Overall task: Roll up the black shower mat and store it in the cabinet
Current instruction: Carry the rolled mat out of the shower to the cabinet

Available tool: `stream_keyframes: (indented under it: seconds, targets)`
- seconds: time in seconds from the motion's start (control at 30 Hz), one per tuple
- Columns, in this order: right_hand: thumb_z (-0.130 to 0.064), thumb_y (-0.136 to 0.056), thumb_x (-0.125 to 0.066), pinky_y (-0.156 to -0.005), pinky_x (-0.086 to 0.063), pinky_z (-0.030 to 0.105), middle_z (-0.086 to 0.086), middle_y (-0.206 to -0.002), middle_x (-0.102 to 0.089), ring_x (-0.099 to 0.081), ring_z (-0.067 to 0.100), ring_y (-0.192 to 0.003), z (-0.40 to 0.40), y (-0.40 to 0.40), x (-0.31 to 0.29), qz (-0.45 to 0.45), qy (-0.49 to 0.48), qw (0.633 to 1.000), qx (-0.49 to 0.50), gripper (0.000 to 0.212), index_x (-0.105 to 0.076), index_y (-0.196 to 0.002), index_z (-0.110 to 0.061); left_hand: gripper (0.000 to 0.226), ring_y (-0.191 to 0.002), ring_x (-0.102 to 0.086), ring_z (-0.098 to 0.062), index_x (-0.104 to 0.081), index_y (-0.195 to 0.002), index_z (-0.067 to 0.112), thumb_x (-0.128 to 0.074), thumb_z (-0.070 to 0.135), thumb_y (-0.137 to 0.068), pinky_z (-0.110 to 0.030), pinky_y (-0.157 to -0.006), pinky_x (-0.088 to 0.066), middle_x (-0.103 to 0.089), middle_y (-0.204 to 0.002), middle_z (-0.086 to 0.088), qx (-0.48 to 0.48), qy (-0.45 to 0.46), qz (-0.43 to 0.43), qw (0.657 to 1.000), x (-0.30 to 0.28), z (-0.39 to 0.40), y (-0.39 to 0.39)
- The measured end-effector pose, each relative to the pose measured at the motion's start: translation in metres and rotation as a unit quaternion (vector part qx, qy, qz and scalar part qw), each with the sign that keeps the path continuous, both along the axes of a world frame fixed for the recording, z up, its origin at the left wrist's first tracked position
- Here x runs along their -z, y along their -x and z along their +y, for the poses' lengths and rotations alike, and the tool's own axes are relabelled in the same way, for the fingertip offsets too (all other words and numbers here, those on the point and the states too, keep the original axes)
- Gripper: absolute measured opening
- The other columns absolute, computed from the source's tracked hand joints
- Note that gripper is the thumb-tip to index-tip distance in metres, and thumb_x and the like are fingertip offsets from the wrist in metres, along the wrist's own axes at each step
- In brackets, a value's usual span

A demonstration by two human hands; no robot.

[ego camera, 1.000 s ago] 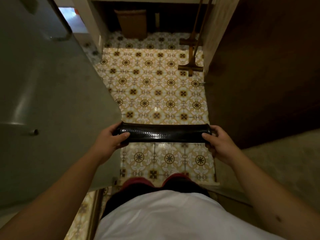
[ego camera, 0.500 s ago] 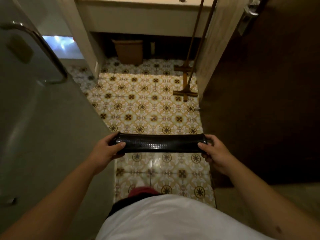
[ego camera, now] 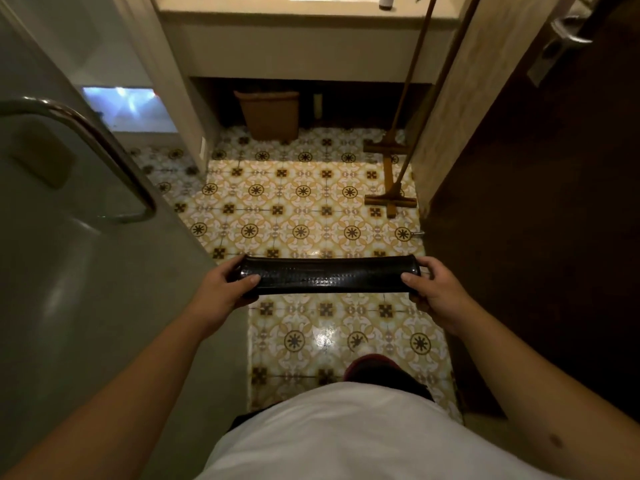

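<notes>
My view has tipped up — the counter (ego camera: 304,15) and door handle (ego camera: 568,29) now show, and only one red shoe (ego camera: 372,362) remains — the other gone.

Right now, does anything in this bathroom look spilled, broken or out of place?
Nothing stands out. The rolled black mat is held level between both hands, the brown bin stands upright under the counter, and the tiled floor shows only glare.

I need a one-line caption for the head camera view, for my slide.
Both hands, left hand and right hand, hold the rolled black shower mat level above the yellow patterned tile floor.
</notes>
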State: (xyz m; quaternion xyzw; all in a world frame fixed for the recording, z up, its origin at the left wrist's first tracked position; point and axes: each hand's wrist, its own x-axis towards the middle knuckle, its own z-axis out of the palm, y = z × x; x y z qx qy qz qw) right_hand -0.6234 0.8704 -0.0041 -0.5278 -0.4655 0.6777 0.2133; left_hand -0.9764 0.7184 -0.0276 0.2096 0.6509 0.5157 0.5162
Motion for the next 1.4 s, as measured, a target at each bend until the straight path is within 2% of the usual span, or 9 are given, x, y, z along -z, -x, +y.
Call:
stream_keyframes:
  seconds: [0.07, 0.2, 0.4, 0.57, 0.77, 0.93, 1.1, 1.23, 1.4]
  targets:
    - [-0.016, -0.085, -0.069, -0.048, -0.040, 0.025, 0.013, -0.098, -0.060, -0.052, 0.018, -0.065, 0.018, 0.009, 0.005, -0.003, -0.003, 1.000, -0.013, 0.042, -0.050, -0.122, -0.021, 0.066, -0.108, -0.062, -0.030, -0.042, -0.144, 0.016, -0.069, 0.008, -0.084, -0.045, -0.085, -0.055, -0.054, -0.132, -0.013, -0.004, 0.002, 0.000, 1.000, 0.003, 0.011, 0.008]
    - [-0.016, -0.084, -0.071, -0.044, -0.037, 0.023, 0.012, -0.094, -0.060, -0.051, 0.013, -0.057, 0.066, 0.026, 0.012, -0.003, 0.002, 0.999, -0.038, 0.047, -0.049, -0.125, -0.020, 0.067, -0.108, -0.062, -0.031, -0.043, -0.143, 0.014, -0.070, 0.008, -0.083, -0.044, -0.084, -0.055, -0.054, -0.132, -0.015, -0.027, 0.006, -0.001, 1.000, 0.009, 0.043, 0.020]
    - [-0.014, -0.084, -0.070, -0.043, -0.037, 0.023, 0.011, -0.094, -0.062, -0.051, 0.014, -0.058, 0.159, 0.044, 0.013, -0.001, 0.000, 0.997, -0.073, 0.045, -0.049, -0.124, -0.020, 0.064, -0.102, -0.064, -0.028, -0.043, -0.143, 0.012, -0.069, 0.007, -0.084, -0.035, -0.073, -0.059, -0.053, -0.130, -0.015, -0.074, -0.003, 0.016, 0.997, 0.011, 0.109, 0.022]
    - [-0.015, -0.083, -0.073, -0.041, -0.038, 0.024, 0.012, -0.094, -0.063, -0.053, 0.014, -0.053, 0.238, 0.064, 0.007, 0.000, -0.001, 0.993, -0.118, 0.046, -0.051, -0.122, -0.020, 0.064, -0.100, -0.065, -0.026, -0.046, -0.141, 0.015, -0.070, 0.006, -0.083, -0.035, -0.073, -0.059, -0.057, -0.121, -0.005, -0.128, -0.009, 0.033, 0.991, 0.008, 0.154, 0.020]
    - [-0.017, -0.082, -0.074, -0.041, -0.036, 0.025, 0.001, -0.078, -0.065, -0.052, 0.013, -0.054, 0.311, 0.113, 0.000, -0.023, -0.012, 0.982, -0.189, 0.038, -0.054, -0.111, -0.030, 0.057, -0.105, -0.062, -0.029, -0.048, -0.139, 0.015, -0.065, 0.003, -0.086, -0.033, -0.071, -0.059, -0.055, -0.124, -0.007, -0.184, -0.011, -0.001, 0.983, 0.012, 0.186, 0.029]
    - [-0.015, -0.082, -0.074, -0.043, -0.036, 0.025, -0.008, -0.071, -0.070, -0.052, 0.011, -0.054, 0.351, 0.175, 0.004, -0.012, -0.004, 0.971, -0.237, 0.040, -0.052, -0.114, -0.026, 0.053, -0.102, -0.064, -0.026, -0.052, -0.133, 0.020, -0.064, 0.000, -0.086, -0.029, -0.066, -0.059, -0.059, -0.119, -0.003, -0.255, -0.014, -0.012, 0.967, 0.019, 0.204, 0.066]
    - [-0.013, -0.083, -0.073, -0.044, -0.035, 0.026, -0.003, -0.077, -0.068, -0.049, 0.013, -0.055, 0.389, 0.259, 0.011, 0.004, 0.005, 0.966, -0.258, 0.042, -0.051, -0.117, -0.023, 0.055, -0.103, -0.064, -0.021, -0.050, -0.137, 0.019, -0.066, 0.005, -0.086, -0.030, -0.071, -0.059, -0.060, -0.120, -0.001, -0.312, -0.017, 0.022, 0.950, 0.026, 0.224, 0.118]
    - [-0.014, -0.082, -0.074, -0.043, -0.035, 0.025, -0.005, -0.072, -0.069, -0.050, 0.013, -0.054, 0.418, 0.328, 0.009, -0.002, -0.011, 0.955, -0.298, 0.039, -0.054, -0.113, -0.026, 0.057, -0.098, -0.067, -0.018, -0.047, -0.140, 0.021, -0.067, 0.010, -0.087, -0.026, -0.070, -0.058, -0.061, -0.117, 0.002, -0.340, -0.020, 0.051, 0.939, 0.025, 0.237, 0.159]
    - [-0.013, -0.083, -0.072, -0.042, -0.033, 0.025, -0.003, -0.071, -0.064, -0.047, 0.013, -0.053, 0.451, 0.412, 0.003, 0.004, -0.008, 0.933, -0.359, 0.038, -0.053, -0.115, -0.024, 0.055, -0.101, -0.067, -0.016, -0.048, -0.139, 0.020, -0.066, 0.012, -0.088, -0.026, -0.074, -0.057, -0.063, -0.118, 0.002, -0.389, -0.015, 0.051, 0.920, 0.018, 0.249, 0.204]
